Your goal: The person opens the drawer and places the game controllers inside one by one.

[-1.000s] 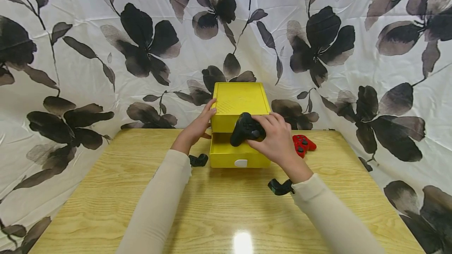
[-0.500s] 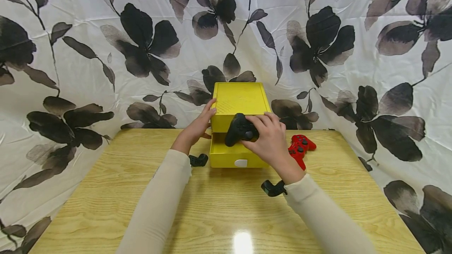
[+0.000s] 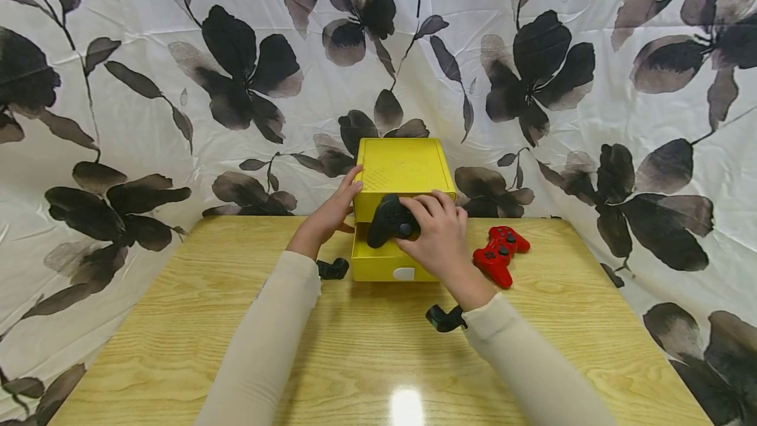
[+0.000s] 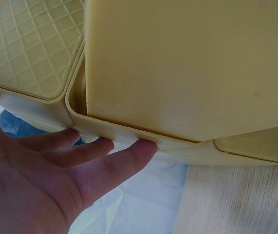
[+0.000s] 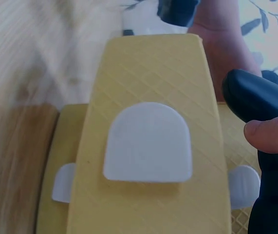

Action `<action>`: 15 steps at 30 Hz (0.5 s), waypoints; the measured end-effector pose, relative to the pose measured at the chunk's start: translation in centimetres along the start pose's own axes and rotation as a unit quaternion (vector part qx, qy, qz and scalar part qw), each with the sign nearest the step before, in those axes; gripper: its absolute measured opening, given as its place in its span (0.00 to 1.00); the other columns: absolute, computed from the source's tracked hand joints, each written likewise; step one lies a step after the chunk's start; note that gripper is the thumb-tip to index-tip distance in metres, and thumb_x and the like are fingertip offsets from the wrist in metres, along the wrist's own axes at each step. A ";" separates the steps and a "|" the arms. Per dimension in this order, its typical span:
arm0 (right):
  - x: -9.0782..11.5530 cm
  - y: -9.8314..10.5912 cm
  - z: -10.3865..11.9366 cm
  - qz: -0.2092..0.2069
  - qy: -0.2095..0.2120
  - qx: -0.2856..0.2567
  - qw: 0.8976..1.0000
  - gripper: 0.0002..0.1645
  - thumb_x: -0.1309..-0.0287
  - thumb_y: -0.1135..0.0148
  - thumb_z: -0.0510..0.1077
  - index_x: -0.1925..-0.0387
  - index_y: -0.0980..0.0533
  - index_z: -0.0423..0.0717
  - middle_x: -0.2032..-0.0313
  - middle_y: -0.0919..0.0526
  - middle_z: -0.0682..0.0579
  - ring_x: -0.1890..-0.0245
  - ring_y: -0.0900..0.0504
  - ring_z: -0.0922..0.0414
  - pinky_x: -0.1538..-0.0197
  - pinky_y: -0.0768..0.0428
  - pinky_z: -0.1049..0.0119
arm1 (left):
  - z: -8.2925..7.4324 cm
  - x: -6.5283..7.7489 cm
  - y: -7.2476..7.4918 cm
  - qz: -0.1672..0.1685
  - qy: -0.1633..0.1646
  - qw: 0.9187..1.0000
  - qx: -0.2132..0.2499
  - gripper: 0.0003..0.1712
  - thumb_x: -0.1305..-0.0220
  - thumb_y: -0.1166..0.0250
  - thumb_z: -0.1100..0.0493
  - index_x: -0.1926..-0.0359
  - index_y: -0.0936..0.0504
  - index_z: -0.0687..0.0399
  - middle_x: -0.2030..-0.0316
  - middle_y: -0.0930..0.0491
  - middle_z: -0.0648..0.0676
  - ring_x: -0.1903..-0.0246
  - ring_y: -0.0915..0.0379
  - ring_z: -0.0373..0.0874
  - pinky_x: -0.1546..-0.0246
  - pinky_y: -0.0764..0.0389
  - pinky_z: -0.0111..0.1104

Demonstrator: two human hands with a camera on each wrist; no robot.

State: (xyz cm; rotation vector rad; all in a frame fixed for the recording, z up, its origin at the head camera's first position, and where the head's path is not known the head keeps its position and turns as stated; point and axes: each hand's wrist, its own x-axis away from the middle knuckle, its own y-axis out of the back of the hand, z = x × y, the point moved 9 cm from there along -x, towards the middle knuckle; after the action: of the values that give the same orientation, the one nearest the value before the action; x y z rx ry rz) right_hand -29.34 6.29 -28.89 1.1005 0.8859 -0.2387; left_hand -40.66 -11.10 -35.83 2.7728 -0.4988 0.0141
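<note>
My right hand grips a black game controller over the pulled-out drawer of a small yellow drawer unit. In the right wrist view, the thumb presses one grip of the controller, beside the drawer front with its white handle. My left hand touches the unit's left side. From the left wrist, its extended fingertips rest against the rim of the unit's side; the drawer projects past them. The drawer's inside is mostly hidden behind the controller and right hand.
A red game controller lies on the wooden table, right of the unit. Behind the table hangs a white cloth with dark flowers. Shut drawers flank the pulled-out one, each with a white handle.
My right hand has carried the black controller leftward and slightly down, over the drawer. More of the red controller has come into sight. The left hand and drawer unit have stayed put.
</note>
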 end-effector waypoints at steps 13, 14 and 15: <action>0.6 -1.0 1.0 -0.008 0.027 0.023 0.999 0.39 0.63 0.20 0.59 0.45 0.23 0.58 0.50 0.19 0.49 0.40 0.29 0.43 0.50 0.30 0.43 | -1.8 1.6 -0.5 0.017 0.011 1.000 0.015 0.33 0.26 0.64 0.36 0.26 0.66 0.21 0.23 0.71 0.49 0.28 0.59 0.71 0.43 0.34 0.67; 0.6 -1.1 1.0 -0.006 0.027 0.023 0.999 0.38 0.63 0.20 0.58 0.45 0.23 0.58 0.49 0.19 0.49 0.40 0.29 0.43 0.50 0.30 0.43 | -2.1 1.8 -0.6 0.018 0.011 1.000 0.014 0.33 0.25 0.64 0.37 0.25 0.66 0.22 0.23 0.71 0.50 0.28 0.58 0.71 0.43 0.34 0.67; 0.7 -1.1 1.0 -0.004 0.026 0.023 0.999 0.38 0.63 0.21 0.58 0.45 0.23 0.58 0.49 0.19 0.49 0.40 0.29 0.43 0.50 0.30 0.43 | -2.3 2.1 -0.6 0.019 0.011 1.000 0.013 0.33 0.25 0.64 0.37 0.25 0.66 0.23 0.23 0.71 0.50 0.28 0.59 0.71 0.43 0.34 0.67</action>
State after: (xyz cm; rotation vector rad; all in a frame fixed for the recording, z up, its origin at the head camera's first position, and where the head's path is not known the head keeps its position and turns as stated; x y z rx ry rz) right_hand -29.06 5.08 -29.97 1.1514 0.9358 -0.2389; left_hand -38.41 -10.51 -33.68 2.7859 -0.5497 0.0596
